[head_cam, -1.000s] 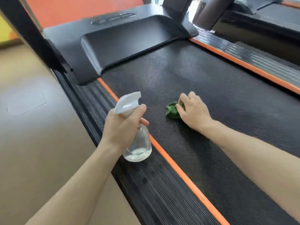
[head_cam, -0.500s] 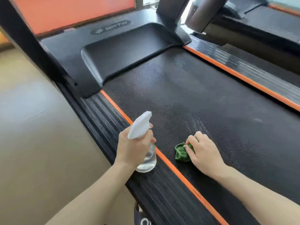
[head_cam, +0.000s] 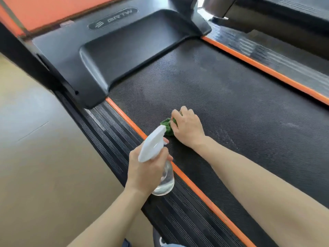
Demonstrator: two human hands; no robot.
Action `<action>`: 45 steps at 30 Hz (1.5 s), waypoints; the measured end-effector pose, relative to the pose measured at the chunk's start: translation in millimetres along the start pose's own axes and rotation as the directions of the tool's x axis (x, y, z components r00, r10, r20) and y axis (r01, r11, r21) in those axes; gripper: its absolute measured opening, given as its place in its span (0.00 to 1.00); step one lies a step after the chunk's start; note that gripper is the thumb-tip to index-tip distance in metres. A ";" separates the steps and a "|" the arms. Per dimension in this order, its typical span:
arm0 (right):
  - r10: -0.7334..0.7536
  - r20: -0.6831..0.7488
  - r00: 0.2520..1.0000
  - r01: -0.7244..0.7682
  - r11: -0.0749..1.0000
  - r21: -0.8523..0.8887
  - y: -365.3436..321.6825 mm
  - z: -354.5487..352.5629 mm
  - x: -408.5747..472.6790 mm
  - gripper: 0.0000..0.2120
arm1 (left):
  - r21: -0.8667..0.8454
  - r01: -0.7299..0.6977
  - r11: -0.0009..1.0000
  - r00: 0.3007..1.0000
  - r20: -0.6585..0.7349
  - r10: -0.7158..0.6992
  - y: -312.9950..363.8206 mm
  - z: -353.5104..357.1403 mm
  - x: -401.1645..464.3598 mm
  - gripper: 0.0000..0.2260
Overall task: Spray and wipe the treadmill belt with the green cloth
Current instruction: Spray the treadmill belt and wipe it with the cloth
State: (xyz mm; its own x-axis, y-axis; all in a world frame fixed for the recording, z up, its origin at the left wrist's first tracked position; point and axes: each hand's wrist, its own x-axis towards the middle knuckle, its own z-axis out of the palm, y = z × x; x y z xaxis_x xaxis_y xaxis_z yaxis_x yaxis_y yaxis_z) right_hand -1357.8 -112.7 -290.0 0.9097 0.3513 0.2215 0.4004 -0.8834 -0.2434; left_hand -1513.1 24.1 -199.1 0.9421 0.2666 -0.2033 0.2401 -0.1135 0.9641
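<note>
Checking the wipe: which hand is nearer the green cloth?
Right. The right hand presses on the green cloth; the left hand holds the spray bottle nearer the camera.

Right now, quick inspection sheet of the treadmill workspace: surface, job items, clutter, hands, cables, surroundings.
Surface: black textured treadmill belt, faint pale smears in places.
Job's things: green cloth bunched on the belt near the left orange strip; clear spray bottle with white trigger head, held over the left side rail.
Clutter: nothing seen.
Hands: left hand grips the spray bottle; right hand presses the cloth.
Cables: nothing seen.
Surroundings: tan floor at left, another machine at right.
</note>
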 end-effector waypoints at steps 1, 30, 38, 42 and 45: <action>-0.054 0.028 0.998 0.053 0.998 0.032 1.0 -7.0 -16.6 0.10 | 0.008 0.000 1.000 1.000 -0.002 0.000 1.3 -0.6 1.1 0.12; -0.293 0.184 0.938 0.292 0.956 0.036 27.5 -56.3 -135.9 0.10 | -0.023 0.259 0.965 0.964 -0.052 -0.260 14.7 -8.6 16.4 0.08; -0.428 0.144 0.892 0.435 0.901 -0.013 50.3 -62.8 -151.0 0.12 | -0.016 0.308 0.951 0.950 -0.038 -0.308 13.5 -9.0 18.8 0.14; -0.215 0.024 0.976 0.215 0.977 0.003 5.7 -21.4 -61.3 0.11 | 0.020 0.325 0.945 0.945 -0.052 -0.324 13.5 -6.1 25.8 0.14; -0.130 0.037 0.991 0.130 0.991 -0.010 -8.5 -15.2 -40.0 0.11 | 0.009 0.384 0.923 0.922 -0.065 -0.383 12.0 -5.4 31.4 0.09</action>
State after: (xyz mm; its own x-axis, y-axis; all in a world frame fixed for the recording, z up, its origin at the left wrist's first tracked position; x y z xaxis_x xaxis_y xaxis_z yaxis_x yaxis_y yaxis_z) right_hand -1399.3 -124.0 -282.5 0.8535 0.4740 0.2165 0.5142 -0.8333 -0.2027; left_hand -1481.8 36.2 -193.0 0.7610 0.3516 -0.5452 0.5856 -0.0107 0.8105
